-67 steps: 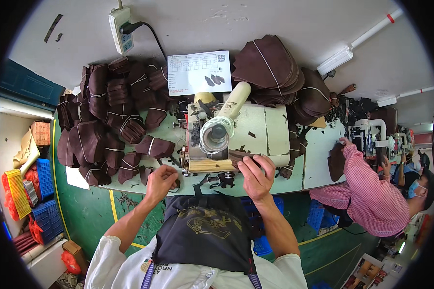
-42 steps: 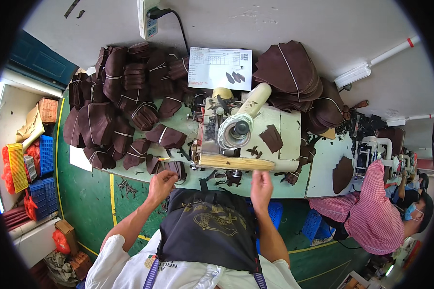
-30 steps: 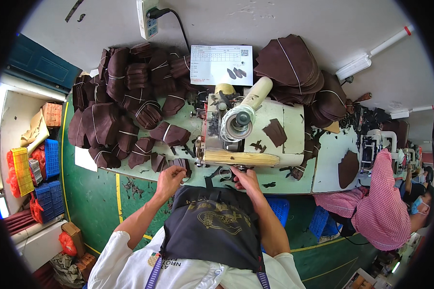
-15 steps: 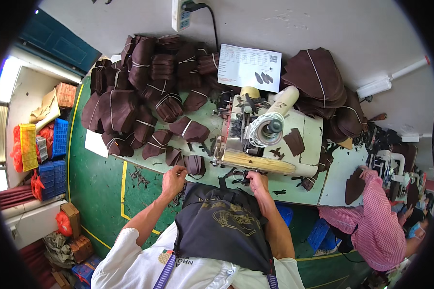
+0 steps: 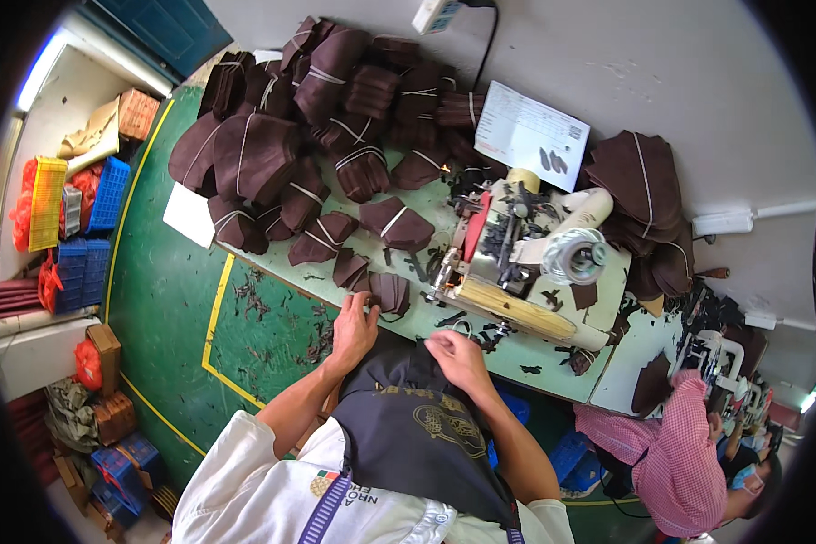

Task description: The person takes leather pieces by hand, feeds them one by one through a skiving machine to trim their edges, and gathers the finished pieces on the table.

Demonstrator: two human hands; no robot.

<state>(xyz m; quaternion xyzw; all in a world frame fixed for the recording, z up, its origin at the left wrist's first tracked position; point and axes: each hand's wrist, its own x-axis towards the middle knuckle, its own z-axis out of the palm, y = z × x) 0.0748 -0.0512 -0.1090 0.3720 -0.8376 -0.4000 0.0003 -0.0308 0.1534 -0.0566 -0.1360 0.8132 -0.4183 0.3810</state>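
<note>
My left hand (image 5: 354,330) is at the table's near edge, fingers bent and close together beside a small bundle of dark brown leather-like pieces (image 5: 389,293). Whether it pinches anything is hidden. To its right, my right hand (image 5: 461,357) is in front of my black apron (image 5: 397,385), fingers curled inward and pointing left. What lies under its fingertips, if anything, does not show. Beyond the right hand stands a cream sewing-type machine (image 5: 526,254) with a yellowish front arm and a coil of white cord on top. Dark scraps lie around it.
Many tied brown bundles (image 5: 254,156) are heaped on the pale table (image 5: 313,279) at the left. More bundles (image 5: 639,181) sit behind the machine, near a printed sheet (image 5: 532,134). At the right, a co-worker's pink checked sleeve (image 5: 689,408) reaches toward another machine. Crates (image 5: 83,272) stand far left.
The view has turned, so the table appears shifted right. My right hand has moved left from the machine's front edge toward my left hand, which stays near the small bundle.
</note>
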